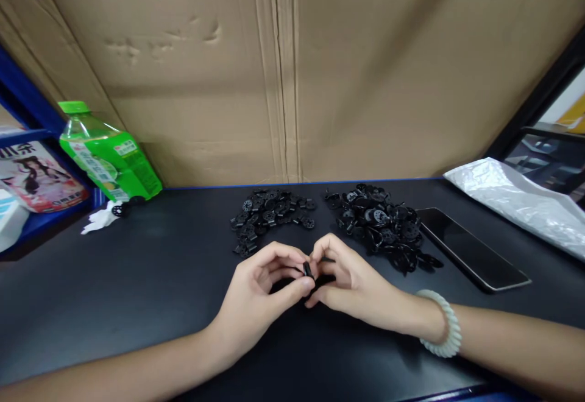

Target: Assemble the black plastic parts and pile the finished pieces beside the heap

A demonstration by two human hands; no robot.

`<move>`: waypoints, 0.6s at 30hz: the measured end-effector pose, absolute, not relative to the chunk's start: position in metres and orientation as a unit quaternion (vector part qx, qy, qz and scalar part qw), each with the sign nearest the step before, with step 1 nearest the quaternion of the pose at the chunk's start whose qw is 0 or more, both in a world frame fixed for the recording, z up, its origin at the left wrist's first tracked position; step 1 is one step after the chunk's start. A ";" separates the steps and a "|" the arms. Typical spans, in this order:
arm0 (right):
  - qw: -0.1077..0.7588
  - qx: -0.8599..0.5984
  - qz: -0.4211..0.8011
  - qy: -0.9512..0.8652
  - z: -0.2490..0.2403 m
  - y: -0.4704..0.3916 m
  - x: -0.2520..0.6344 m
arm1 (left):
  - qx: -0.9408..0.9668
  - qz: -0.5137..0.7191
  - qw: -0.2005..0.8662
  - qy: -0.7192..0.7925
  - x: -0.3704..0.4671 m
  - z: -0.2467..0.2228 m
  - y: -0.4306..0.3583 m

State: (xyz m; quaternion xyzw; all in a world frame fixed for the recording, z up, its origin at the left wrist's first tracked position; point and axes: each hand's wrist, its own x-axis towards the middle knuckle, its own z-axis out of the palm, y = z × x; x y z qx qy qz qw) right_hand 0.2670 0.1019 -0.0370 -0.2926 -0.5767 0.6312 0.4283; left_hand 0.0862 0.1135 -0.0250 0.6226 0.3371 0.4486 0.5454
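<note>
Between my fingertips is a small black plastic part (308,270), mostly covered by the fingers. My left hand (269,286) pinches it between thumb and fingers. From the other side my right hand (342,277) closes its curled fingers on the same part; how much of it that hand grips is hidden. Just beyond the left hand lies a pile of small black plastic pieces with perforated round discs (269,213). A second, taller heap of similar black parts (381,222) sits beyond the right hand.
A dark phone (473,250) lies right of the heap, with a silvery plastic bag (516,201) behind it. At the left stand a green-labelled bottle (109,158) and a crumpled white tissue (101,218). A cardboard wall (205,85) closes off the black table's (150,286) back.
</note>
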 end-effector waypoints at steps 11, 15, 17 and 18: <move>0.301 -0.221 0.792 -0.484 -0.025 0.116 0.276 | 0.704 0.435 0.459 0.322 0.084 -0.026 0.110; 0.274 -0.189 0.795 -0.508 -0.021 0.120 0.276 | 0.738 0.429 0.410 0.320 0.084 -0.026 0.111; 0.267 -0.180 0.799 -0.508 -0.021 0.121 0.276 | 0.753 0.429 0.389 0.314 0.085 -0.026 0.111; 0.265 -0.178 0.800 -0.508 -0.022 0.122 0.276 | 0.760 0.428 0.378 0.311 0.086 -0.026 0.111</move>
